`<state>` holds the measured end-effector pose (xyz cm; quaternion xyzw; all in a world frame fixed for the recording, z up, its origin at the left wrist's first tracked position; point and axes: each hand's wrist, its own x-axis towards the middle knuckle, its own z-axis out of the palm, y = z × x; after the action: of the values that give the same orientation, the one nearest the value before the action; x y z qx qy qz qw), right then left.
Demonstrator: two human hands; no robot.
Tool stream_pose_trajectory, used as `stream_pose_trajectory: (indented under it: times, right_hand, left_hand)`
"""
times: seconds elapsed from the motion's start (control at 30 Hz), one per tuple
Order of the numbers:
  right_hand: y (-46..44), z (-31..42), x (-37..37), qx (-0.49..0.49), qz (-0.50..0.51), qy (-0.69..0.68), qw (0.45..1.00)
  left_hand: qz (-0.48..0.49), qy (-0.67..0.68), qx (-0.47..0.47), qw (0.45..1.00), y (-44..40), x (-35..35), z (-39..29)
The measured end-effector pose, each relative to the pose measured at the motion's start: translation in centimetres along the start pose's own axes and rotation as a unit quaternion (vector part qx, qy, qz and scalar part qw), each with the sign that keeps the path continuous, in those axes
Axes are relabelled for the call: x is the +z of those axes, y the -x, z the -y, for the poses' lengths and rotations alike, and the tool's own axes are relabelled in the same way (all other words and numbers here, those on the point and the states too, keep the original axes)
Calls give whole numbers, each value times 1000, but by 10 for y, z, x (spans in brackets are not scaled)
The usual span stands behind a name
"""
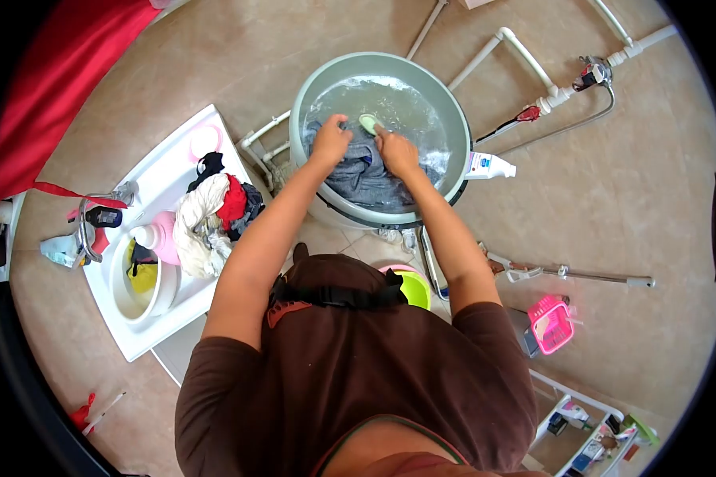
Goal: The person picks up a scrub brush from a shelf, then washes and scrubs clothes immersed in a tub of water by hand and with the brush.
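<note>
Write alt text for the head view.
Right hand holding what looks like a light green scrub brush, left hand nearby with fingers parted, over wet gray cloth in a round tub of sudsy water. At left, a white sink holds piled clothes and a pink bottle.

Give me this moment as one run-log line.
left hand: fingers parted, by grey cloth | right hand: holding pale green tool | grey cloth: bunched in tub
</note>
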<state>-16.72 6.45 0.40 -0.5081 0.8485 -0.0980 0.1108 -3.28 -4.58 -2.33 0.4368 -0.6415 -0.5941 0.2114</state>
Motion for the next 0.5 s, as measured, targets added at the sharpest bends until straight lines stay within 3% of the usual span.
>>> stream_pose_trajectory:
  times: [0.13,0.33,0.4,0.5]
  right_hand:
    - [-36,-30,15,82,-13,51,995]
    - [-45,-57,14,113,-55,-63,990]
    - [-26,-37,-5,56,-66,-125,988]
    - [9,-5,-24,-53,-41,-193,979]
  left_hand:
    - [-5,-130,72,989,22,1,-12]
    - [13,-302,52,952,39,-11,-24]
    - [23,-323,34,945,39,-10,-25]
    - [-8,-195,10,981,33,-8,-23]
